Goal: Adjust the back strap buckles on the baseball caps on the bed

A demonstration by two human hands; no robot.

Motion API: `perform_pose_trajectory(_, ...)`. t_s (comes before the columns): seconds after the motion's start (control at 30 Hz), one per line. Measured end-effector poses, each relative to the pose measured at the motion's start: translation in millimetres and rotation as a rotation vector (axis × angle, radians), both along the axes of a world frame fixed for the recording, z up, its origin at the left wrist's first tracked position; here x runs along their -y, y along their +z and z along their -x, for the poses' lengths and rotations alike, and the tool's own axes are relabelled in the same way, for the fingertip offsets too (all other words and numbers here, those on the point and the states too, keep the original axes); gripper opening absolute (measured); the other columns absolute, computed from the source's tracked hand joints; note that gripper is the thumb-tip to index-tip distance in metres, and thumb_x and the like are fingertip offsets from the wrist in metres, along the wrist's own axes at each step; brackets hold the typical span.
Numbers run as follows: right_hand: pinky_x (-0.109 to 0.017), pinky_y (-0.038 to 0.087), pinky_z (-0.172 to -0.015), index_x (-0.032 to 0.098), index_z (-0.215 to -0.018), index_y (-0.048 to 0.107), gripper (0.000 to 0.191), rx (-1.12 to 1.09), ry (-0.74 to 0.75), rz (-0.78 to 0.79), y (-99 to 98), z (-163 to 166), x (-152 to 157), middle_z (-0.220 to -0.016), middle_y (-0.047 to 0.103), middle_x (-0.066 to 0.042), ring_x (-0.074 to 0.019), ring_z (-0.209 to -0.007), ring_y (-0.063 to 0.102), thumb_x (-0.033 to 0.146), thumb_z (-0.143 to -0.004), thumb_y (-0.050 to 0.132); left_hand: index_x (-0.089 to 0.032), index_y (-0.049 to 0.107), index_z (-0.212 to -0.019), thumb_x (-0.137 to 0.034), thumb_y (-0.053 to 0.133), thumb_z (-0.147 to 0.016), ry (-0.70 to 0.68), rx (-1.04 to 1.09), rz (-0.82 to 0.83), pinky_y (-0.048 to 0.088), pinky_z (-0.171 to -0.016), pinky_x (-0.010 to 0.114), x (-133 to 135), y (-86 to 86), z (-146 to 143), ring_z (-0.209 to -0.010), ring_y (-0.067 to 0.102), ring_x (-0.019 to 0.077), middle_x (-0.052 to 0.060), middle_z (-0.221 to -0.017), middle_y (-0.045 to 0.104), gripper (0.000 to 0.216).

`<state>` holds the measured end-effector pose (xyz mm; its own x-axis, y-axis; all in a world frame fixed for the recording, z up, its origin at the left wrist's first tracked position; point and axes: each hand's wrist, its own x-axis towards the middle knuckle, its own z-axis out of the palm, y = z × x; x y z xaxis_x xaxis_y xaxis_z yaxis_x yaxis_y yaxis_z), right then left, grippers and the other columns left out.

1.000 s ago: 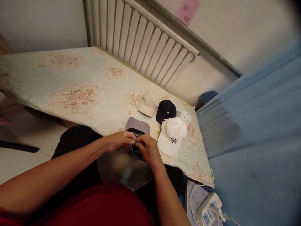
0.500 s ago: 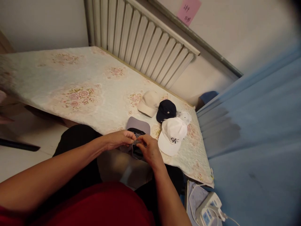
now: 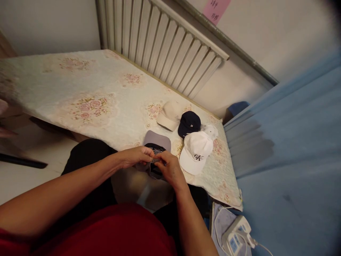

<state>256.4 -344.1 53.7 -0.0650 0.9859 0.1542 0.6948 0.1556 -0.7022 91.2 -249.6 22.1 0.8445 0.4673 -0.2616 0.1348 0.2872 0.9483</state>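
Observation:
A grey cap [image 3: 156,139] lies upside down at the near edge of the floral-covered table [image 3: 87,103], its dark inside facing up. My left hand [image 3: 134,157] and my right hand [image 3: 168,168] meet over its back, both pinched on the cap's rear strap. To the right of them lies a white cap [image 3: 195,152] with a black logo. Behind it sit a navy cap [image 3: 188,123], a beige cap [image 3: 168,115] and part of another white cap [image 3: 210,130].
A white radiator [image 3: 165,42] stands against the wall behind the table. A blue curtain [image 3: 290,153] hangs on the right. A white power strip [image 3: 236,236] with a cable lies on the floor at lower right. A pink note [image 3: 214,9] sticks to the wall.
The view has shifted slightly upward. My hands stay pinched on the grey cap's strap with only small finger movement.

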Motion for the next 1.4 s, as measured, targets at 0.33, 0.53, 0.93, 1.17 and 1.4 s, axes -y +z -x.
perform_pose_trajectory(0.33, -0.025, 0.043, -0.068, 0.021, -0.090, 0.065, 0.023, 0.064, -0.039, -0.071, 6.1, 7.3, 3.5, -0.080, 0.058, 0.000, -0.0130, -0.069, 0.053, 0.008, -0.073, 0.055, -0.017, 0.057, -0.076, -0.028, 0.064, -0.068, 0.051, 0.016, -0.002, 0.028, -0.055, 0.024, 2.6, 6.7, -2.1, -0.055, 0.039, 0.0090, -0.005, -0.063, 0.048, 0.016)
perform_pose_trajectory(0.53, -0.024, 0.042, -0.065, 0.020, -0.091, 0.063, 0.025, 0.041, -0.060, -0.077, 2.7, 8.9, 2.6, -0.077, 0.055, 0.001, -0.0121, -0.066, 0.052, 0.007, -0.071, 0.053, -0.020, 0.049, -0.080, -0.024, 0.064, -0.070, 0.109, 0.078, -0.090, 0.030, -0.054, 0.022, 3.9, -6.0, -6.1, -0.055, 0.041, 0.0085, -0.007, -0.062, 0.048, 0.018)
perform_pose_trajectory(0.93, -0.024, 0.041, -0.066, 0.019, -0.086, 0.059, 0.020, 0.036, -0.073, -0.145, -1.3, 11.2, 3.6, -0.076, 0.051, 0.002, -0.0125, -0.068, 0.051, 0.008, -0.072, 0.051, -0.017, 0.052, -0.074, -0.040, 0.064, -0.071, 0.205, -0.023, -0.165, 0.029, -0.053, 0.022, 14.5, 5.6, -6.6, -0.057, 0.044, 0.0097, -0.005, -0.065, 0.051, 0.026)
perform_pose_trajectory(1.17, -0.025, 0.040, -0.060, 0.019, -0.094, 0.059, 0.027, 0.073, -0.124, -0.106, -11.7, 11.3, 4.5, -0.068, 0.053, 0.003, -0.0130, -0.061, 0.050, 0.012, -0.070, 0.050, -0.018, 0.051, -0.072, -0.033, 0.059, -0.072, 0.197, -0.049, -0.114, 0.028, -0.051, 0.022, 10.8, -0.3, -5.6, -0.054, 0.042, 0.0097, -0.005, -0.063, 0.050, 0.017)
perform_pose_trajectory(1.4, -0.024, 0.039, -0.058, 0.020, -0.090, 0.058, 0.023, 0.062, -0.133, -0.076, -18.3, 10.5, 4.2, -0.061, 0.050, 0.005, -0.0128, -0.058, 0.049, 0.012, -0.070, 0.049, -0.018, 0.045, -0.065, -0.022, 0.054, -0.069, 0.094, 0.060, -0.139, 0.030, -0.055, 0.023, 1.8, 2.8, 2.1, -0.064, 0.044, 0.0101, -0.001, -0.083, 0.057, 0.010)
